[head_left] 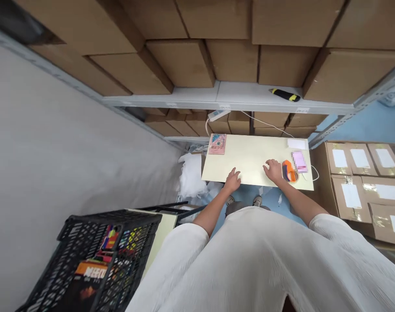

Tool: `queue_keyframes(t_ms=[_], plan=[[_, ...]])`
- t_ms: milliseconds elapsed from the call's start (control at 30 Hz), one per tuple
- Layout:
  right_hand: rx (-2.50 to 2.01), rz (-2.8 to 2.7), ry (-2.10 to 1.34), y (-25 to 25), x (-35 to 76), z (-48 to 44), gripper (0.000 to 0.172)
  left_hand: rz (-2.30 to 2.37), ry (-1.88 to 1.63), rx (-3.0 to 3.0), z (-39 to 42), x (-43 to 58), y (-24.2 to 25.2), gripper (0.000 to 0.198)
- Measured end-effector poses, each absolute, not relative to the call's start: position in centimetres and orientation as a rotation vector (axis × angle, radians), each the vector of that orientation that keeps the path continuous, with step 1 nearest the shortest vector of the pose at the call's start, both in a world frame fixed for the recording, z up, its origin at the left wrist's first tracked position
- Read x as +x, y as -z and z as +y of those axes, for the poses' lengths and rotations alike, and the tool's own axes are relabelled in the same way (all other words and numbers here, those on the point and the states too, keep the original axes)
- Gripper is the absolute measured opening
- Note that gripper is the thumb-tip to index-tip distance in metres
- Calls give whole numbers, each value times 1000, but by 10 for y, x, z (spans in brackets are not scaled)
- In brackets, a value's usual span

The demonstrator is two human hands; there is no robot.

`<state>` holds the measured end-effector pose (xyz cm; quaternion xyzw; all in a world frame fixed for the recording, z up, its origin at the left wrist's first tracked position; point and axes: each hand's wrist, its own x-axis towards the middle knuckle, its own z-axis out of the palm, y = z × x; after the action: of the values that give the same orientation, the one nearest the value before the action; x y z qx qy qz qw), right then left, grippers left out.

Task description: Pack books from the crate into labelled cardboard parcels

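My left hand rests at the front edge of a pale yellow table, fingers apart and holding nothing. Farther right, my right hand is over the same tabletop, its fingers spread and slightly bent, with nothing in them. Just beside the right hand lies an orange and dark blue tape dispenser. A pink item, blurred out in the picture, is next to it. At the table's far left corner lies a pink and blue book. White paper labels lie at the far right corner.
Shelves of brown cardboard boxes rise behind the table, with a black and yellow utility knife on one ledge. A black crate of books stands at lower left. Labelled cartons are stacked at right; white packing material lies left.
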<state>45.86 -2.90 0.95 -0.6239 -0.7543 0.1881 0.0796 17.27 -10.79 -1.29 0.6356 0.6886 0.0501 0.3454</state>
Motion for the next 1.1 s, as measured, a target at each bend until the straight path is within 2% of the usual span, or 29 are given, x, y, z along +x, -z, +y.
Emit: queue_keyframes(t_ms=[433,700,900,1100], plan=[[-1271,-2817,-658,-27,202,-16,32,2107,-468,1172,-185,-6,29,55],[-981,-2999,-735,-18,57,-41,32,2162,-512,916,-214,-98,56,58],[-817,-3156,-870,9,-10,-30,33,2183,-565,692,-209,-140,82,56],[-640,-3374,-941,74,-67,7,32,2208,-574,367,-195,-171,132,49]])
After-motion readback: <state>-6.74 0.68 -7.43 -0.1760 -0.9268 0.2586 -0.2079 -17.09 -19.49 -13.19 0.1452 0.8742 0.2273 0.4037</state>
